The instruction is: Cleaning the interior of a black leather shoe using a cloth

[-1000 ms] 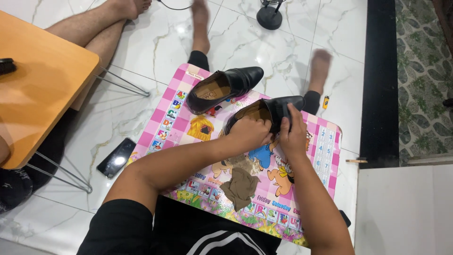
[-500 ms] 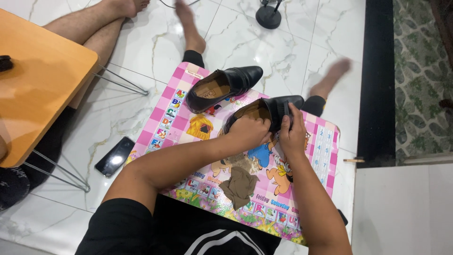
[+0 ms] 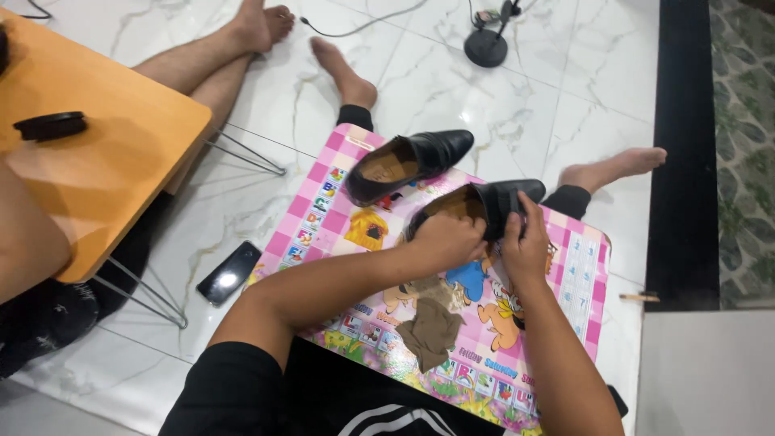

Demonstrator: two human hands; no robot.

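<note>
I sit on a marble floor with a pink children's picture mat [image 3: 323, 218] across my legs. On the mat lie two black leather loafers. My left hand [image 3: 446, 239] grips the heel end of the nearer loafer [image 3: 500, 198]. My right hand [image 3: 525, 242] presses on that shoe's side, fingers up over its top edge. The other loafer [image 3: 412, 161] rests untouched just beyond, toe pointing right. A brown cloth [image 3: 432, 331] lies on the mat below my hands.
A black phone [image 3: 228, 273] lies on the floor left of the mat. An orange folding table [image 3: 105, 169] with a black brush [image 3: 52, 125] stands at left, another person's legs [image 3: 210, 69] beside it. A black round stand [image 3: 486, 47] with cables sits at the top.
The view has shifted, showing more floor beyond my feet. Both hands stay on the nearer loafer in much the same grip.
</note>
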